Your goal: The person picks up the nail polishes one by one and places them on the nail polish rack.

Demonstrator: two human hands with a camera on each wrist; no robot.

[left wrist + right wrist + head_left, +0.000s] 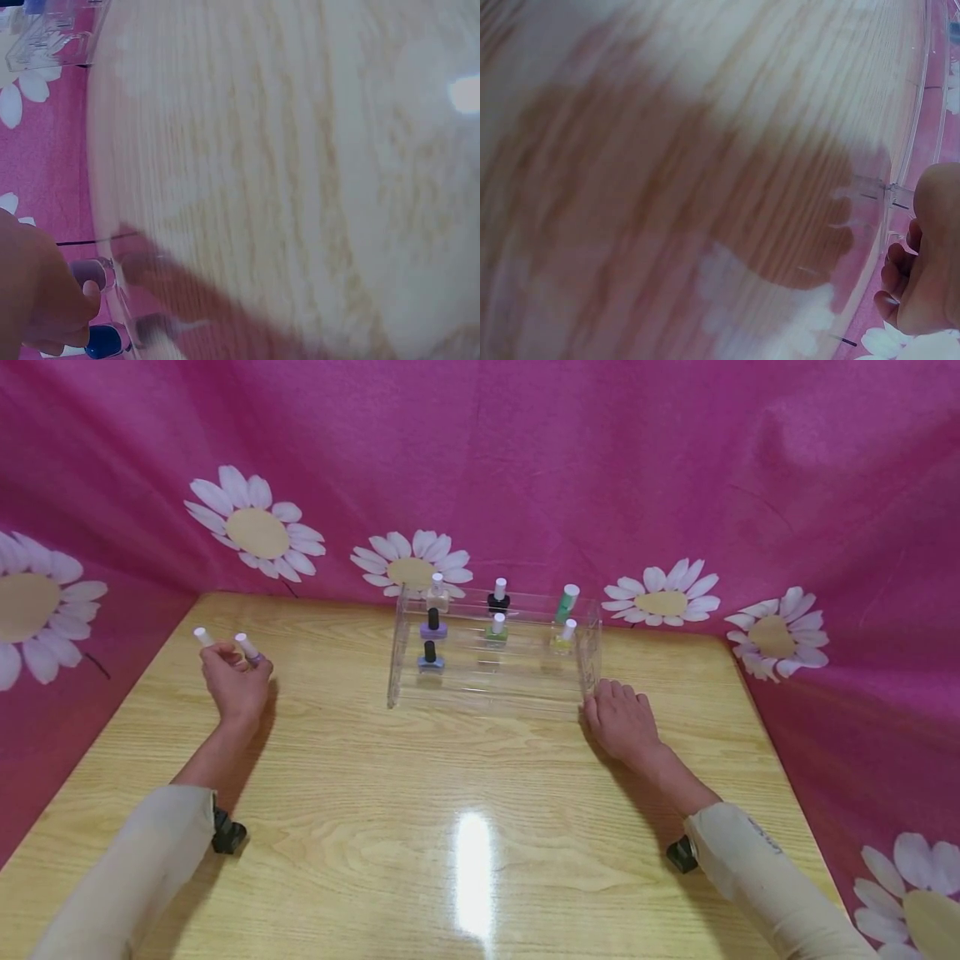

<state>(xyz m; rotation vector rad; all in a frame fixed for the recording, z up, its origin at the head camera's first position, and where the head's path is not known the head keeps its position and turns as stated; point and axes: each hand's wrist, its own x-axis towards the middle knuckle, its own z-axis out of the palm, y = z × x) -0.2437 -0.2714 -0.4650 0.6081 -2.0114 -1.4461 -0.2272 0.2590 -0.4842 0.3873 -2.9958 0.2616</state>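
Note:
At the table's left side my left hand (238, 681) holds two white-capped nail polish bottles, their caps rising above the fingers. In the left wrist view, a purple-toned bottle (90, 274) and a dark blue bottle (103, 341) show below the fingers, bases close to the tabletop. A clear stepped display rack (487, 697) stands at the back middle. My right hand (621, 720) grips its front right corner, with fingers curled at the side panel. On the rack are a beige bottle (438, 600), black (498, 602), teal green (566, 604), purple (433, 631), light green (496, 633), yellow (562, 642) and light blue bottle (431, 663).
The wooden table (360, 827) reaches back to a pink curtain (525, 460) with large white daisies, which also hangs along both sides. A bright light reflection lies on the front middle of the tabletop. Dark wrist cameras sit under both sleeves.

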